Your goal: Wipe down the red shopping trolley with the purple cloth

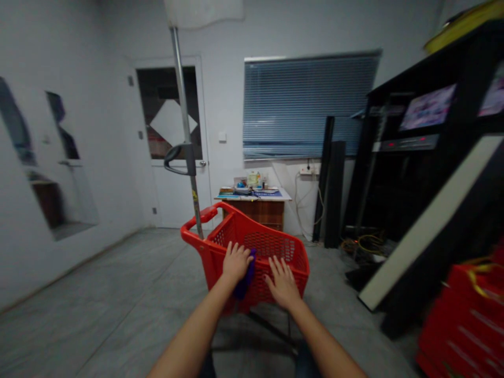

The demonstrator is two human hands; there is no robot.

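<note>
A red plastic shopping cart (263,224) with perforated basket walls stands in front of me. My left hand (236,261) rests at the rim of its near side and holds a purple cloth (246,281) against it. The cloth hangs down over the outer wall, partly hidden by that hand and forearm. Farther right on the same side, my right hand (282,282) lies against the basket wall with its fingers spread, holding nothing. A metal pole (181,89) with a black handle rises by the cart's push-bar end.
A small wooden cabinet (271,211) with papers and boxes stands beneath the window blind (307,105). To the right are a black rack (417,115) with screens, a leaning pale panel (429,226) and red bags (460,315). A white door (169,194) is behind the cart.
</note>
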